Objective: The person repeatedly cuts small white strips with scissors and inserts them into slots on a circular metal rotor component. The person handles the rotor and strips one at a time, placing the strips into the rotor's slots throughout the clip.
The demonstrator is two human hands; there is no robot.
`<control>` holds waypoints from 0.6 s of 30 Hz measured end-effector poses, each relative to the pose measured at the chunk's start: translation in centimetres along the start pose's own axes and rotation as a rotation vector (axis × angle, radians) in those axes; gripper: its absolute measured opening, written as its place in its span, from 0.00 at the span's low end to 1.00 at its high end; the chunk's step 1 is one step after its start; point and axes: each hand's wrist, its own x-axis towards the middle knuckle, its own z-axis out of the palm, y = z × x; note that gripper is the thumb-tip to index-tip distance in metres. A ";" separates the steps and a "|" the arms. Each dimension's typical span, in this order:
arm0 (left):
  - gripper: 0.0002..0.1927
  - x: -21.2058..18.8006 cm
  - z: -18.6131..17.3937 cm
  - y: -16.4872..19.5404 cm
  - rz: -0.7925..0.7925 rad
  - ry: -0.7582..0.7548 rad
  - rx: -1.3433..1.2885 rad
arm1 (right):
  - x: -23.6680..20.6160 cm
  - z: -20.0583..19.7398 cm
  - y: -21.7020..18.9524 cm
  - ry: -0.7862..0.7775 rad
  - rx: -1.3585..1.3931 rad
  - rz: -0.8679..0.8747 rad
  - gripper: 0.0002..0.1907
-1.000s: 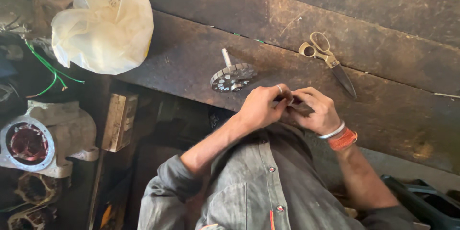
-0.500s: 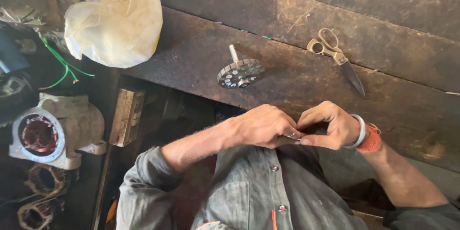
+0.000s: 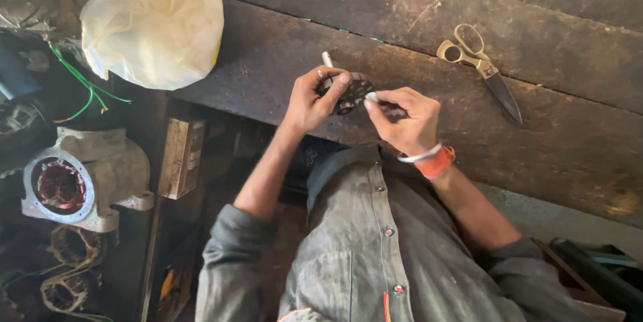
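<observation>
A person in a grey button-up work shirt (image 3: 375, 255) leans over a dark, worn wooden workbench (image 3: 569, 148), both bare hands raised to a small part just past the chest.

The left hand (image 3: 309, 99) wraps its fingers around a round, toothed metal disc with a short pale shaft (image 3: 348, 91). It holds the disc just above the bench at centre frame, with the shaft poking out toward 11 o'clock. The right hand (image 3: 402, 117), with an orange band and a pale bangle (image 3: 432, 159) at the wrist, meets the disc from 3 o'clock. Its thumb and forefinger are pressed together at the rim. Whether they pinch a wire, a strip or nothing at all cannot be made out.

The step in hand looks like close finger work on the disc's edge, one hand steadying and the other picking. By this reading, the next move calls for a firm hold on the left and a fine, controlled touch on the right.

At 9 o'clock, below the bench edge, sits a grey motor housing with copper windings (image 3: 80, 178). Loose wound coils (image 3: 67, 248) lie toward 8 o'clock. Well apart at 2 o'clock, brass-handled scissors (image 3: 479, 60) lie closed on the boards. A cream plastic bag (image 3: 157, 24) bulges at 11 o'clock, and green wires (image 3: 80, 81) trail beside it.
</observation>
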 end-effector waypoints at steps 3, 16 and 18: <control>0.14 -0.7 2.3 -3.6 -0.021 0.155 -0.294 | 0.7 1.6 -0.2 -0.017 -0.036 -0.109 0.08; 0.22 -2.2 4.9 -6.4 0.126 0.340 -0.533 | 1.7 4.2 0.8 -0.047 -0.115 -0.217 0.09; 0.21 -2.2 4.9 -6.3 0.150 0.335 -0.531 | 1.8 4.1 0.9 -0.040 -0.116 -0.243 0.09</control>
